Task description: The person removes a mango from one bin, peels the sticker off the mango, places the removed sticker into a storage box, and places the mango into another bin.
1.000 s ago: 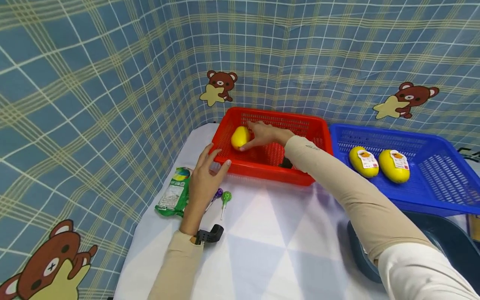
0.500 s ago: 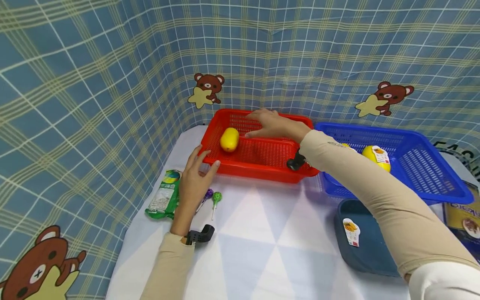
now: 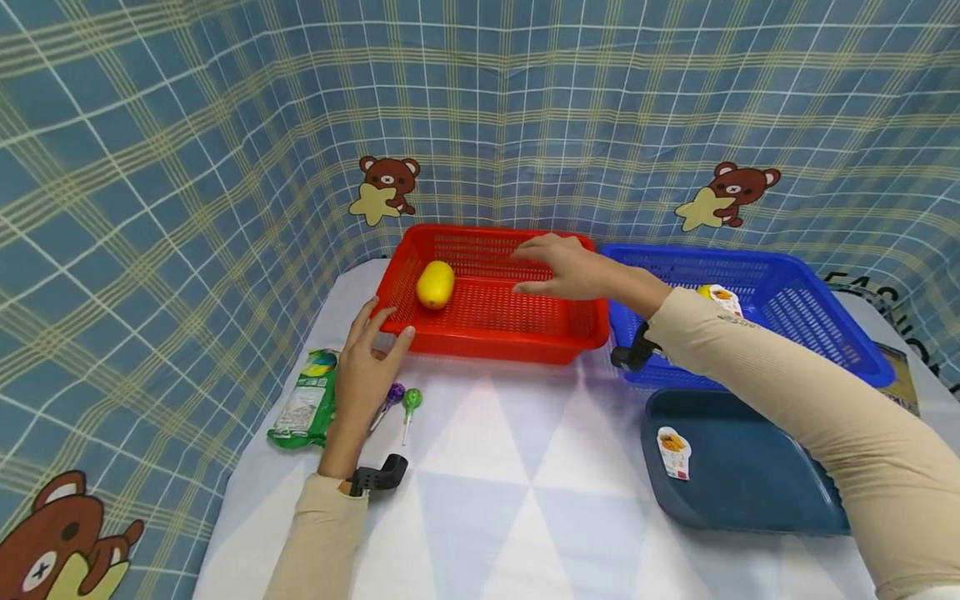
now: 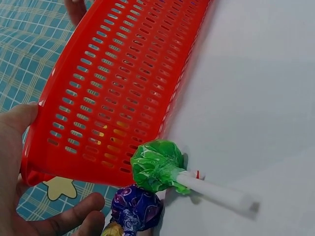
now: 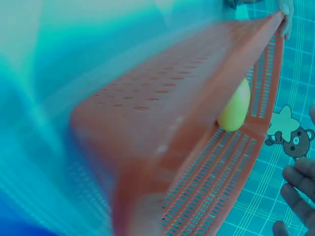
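Note:
At the near left corner of the red basket [image 3: 510,346], my left hand [image 3: 365,371] holds the rim, its thumb on the edge in the left wrist view. A smooth yellow mango [image 3: 436,285] lies inside the basket toward its left end. My right hand [image 3: 573,267] hovers over the basket's right part, fingers spread and holding nothing. Beside the left hand, a purple-wrapped lollipop [image 4: 137,206] and a green-wrapped lollipop [image 4: 158,166] lie on the table, close to the basket's front wall. A green packet [image 3: 303,404] lies partly behind the left wrist.
To the right stands a blue basket [image 3: 780,271], where a labelled mango [image 3: 722,298] shows past the right sleeve. In front of it is a dark teal tub [image 3: 738,483] with a mango sticker [image 3: 673,452] inside. Checked cloth [image 3: 495,100] rises behind and left.
My right hand has let go of the mango inside the red basket and drawn back to the right. My left hand stays at the corner. The head view has turned rightward.

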### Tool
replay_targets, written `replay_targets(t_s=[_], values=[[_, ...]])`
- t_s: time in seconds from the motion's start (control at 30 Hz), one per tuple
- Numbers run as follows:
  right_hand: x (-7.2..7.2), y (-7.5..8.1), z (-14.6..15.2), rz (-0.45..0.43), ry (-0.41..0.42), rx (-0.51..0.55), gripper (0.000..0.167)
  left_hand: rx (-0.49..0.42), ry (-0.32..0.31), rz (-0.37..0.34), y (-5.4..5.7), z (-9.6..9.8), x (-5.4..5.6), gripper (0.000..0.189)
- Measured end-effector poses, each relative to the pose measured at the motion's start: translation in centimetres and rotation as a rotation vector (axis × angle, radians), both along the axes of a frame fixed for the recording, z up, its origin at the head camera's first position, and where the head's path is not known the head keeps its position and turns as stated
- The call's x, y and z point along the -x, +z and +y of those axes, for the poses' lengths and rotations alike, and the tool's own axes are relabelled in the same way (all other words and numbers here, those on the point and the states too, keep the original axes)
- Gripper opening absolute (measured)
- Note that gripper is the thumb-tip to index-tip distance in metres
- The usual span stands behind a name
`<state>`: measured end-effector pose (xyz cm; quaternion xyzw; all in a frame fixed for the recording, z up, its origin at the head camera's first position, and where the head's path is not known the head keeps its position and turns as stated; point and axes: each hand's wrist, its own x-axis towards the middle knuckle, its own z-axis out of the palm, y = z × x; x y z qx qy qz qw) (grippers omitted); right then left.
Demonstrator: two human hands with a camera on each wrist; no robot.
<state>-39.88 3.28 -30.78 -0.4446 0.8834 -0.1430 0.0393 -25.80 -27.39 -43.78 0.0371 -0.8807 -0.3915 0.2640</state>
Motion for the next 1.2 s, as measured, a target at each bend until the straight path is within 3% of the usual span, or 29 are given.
replay_targets(t_s=[0.13,0.87,1.2], values=[[-0.8,-0.2,1.5,0.006,0.016,0.018,0.060,-0.002,0.007,-0.004,0.1,0.2,0.0,0.057],[-4.4,-0.2,7.5,-0.024,-0.100,0.079,0.059,-0.001,0.026,-0.022,-0.1,0.5,0.0,0.058],[-6.0,-0.8,11.7,0.023,-0.143,0.124,0.059,0.007,0.031,-0.038,-0.1,0.5,-0.2,0.056]])
